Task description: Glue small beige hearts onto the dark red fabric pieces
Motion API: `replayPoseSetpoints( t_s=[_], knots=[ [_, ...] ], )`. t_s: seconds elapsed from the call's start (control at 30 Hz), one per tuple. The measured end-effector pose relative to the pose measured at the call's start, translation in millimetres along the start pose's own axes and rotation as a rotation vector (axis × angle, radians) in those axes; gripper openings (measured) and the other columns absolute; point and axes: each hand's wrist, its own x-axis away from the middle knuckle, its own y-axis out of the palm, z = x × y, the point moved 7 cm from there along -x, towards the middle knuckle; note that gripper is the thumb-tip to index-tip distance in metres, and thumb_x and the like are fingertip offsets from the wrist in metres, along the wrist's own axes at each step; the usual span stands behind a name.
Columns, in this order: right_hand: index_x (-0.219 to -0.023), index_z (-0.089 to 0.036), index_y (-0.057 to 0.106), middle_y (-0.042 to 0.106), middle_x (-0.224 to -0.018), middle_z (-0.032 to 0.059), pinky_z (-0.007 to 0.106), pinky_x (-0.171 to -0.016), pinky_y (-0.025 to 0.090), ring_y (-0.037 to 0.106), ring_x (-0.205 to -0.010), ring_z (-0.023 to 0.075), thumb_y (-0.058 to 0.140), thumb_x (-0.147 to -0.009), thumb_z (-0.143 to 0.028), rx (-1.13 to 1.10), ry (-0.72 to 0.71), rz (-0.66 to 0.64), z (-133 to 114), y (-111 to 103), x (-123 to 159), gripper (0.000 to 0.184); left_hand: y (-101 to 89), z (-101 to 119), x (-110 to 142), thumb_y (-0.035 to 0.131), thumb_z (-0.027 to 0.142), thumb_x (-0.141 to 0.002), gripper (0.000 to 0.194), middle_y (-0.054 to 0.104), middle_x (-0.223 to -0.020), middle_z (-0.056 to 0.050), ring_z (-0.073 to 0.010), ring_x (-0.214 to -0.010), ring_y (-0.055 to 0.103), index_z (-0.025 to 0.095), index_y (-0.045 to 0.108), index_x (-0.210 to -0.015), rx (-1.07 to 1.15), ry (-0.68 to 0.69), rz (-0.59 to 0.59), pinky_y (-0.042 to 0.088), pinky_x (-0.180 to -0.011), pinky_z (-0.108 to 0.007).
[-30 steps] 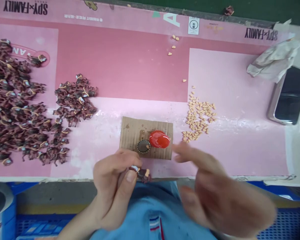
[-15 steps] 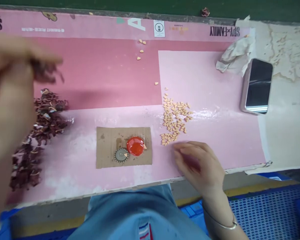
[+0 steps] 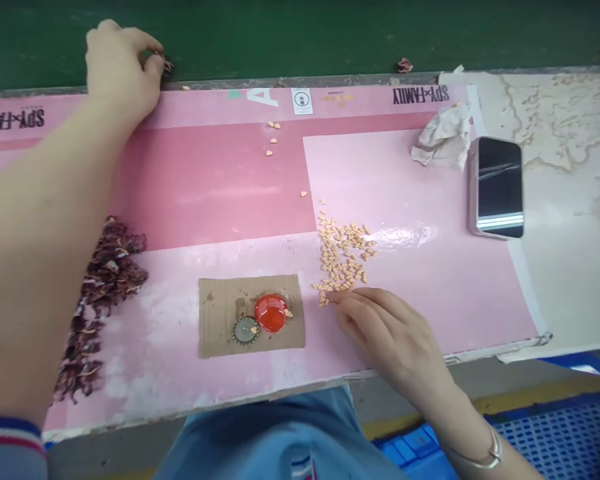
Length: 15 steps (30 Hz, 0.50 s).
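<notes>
Left hand (image 3: 123, 70) at pink board's far edge (image 3: 290, 81)

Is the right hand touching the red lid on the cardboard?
No, the right hand is at the small peach pieces, apart from the red lid.

A pink printed board (image 3: 420, 300) covers the bench, with a square of brown corrugated cardboard (image 3: 215, 320) lying near its near edge. A heap of small dark brown figures (image 3: 105, 280) lies to its left, a pile of pale orange pieces (image 3: 343, 257) to its right, and a black smartphone (image 3: 500, 188) and crumpled off-white rag (image 3: 443, 139) lie farther right.
</notes>
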Motion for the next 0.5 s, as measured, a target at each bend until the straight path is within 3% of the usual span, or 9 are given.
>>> replayPoseSetpoints(
  t_s=[0.13,0.23,0.33,0.4,0.5],
  knots=[
    [-0.109,-0.017,0.064,0.082,-0.104,0.0091,0.032,-0.085,0.064,0.075,-0.091,0.0197,0.053,-0.103,-0.006,-0.013,-0.072,0.021,2,0,7,0.016,-17.3,-9,14,0.074,0.025,-0.096,0.050,0.042,-0.115,0.001,-0.0116,-0.120,0.039,0.019,0.050,-0.140,-0.043,-0.107,-0.021,0.036,-0.133,-0.052],
    [-0.107,-0.019,0.063,0.082,-0.109,0.0081,0.031,-0.089,0.064,0.076,-0.097,0.0189,0.058,-0.101,-0.006,-0.055,-0.026,0.037,10,7,16,0.015,-50.7,-15,51,0.062,0.022,-0.100,0.043,0.049,-0.120,0.000,-0.0129,-0.123,0.044,0.015,0.052,-0.141,-0.040,-0.003,-0.025,0.038,-0.129,-0.047],
    [-0.102,-0.022,0.062,0.083,-0.105,0.0044,0.028,-0.087,0.065,0.078,-0.091,0.0169,0.069,-0.097,-0.006,-0.072,0.016,0.094,13,8,19,0.018,-77.7,-25,117,0.053,0.031,-0.099,0.036,0.064,-0.110,-0.002,-0.0211,-0.121,0.057,0.013,0.071,-0.125,-0.012,0.193,-0.113,0.036,-0.125,-0.052],
    [-0.093,-0.025,0.060,0.083,-0.098,0.0015,0.027,-0.078,0.066,0.078,-0.081,0.0158,0.073,-0.093,-0.005,-0.099,0.045,0.171,12,2,15,0.024,-83.6,-30,171,0.049,0.044,-0.100,0.043,0.069,-0.104,-0.004,-0.0225,-0.108,0.062,0.013,0.076,-0.114,0.012,0.422,-0.198,0.039,-0.116,-0.055],
    [-0.083,-0.027,0.055,0.083,-0.090,-0.0003,0.026,-0.065,0.066,0.078,-0.075,0.0161,0.074,-0.092,-0.006,-0.235,0.150,0.246,10,-5,4,0.030,-88.3,-37,247,0.054,0.051,-0.103,0.040,0.074,-0.099,-0.004,-0.0192,-0.093,0.060,0.020,0.078,-0.108,0.028,0.718,-0.089,0.042,-0.103,-0.046]
  ],
)
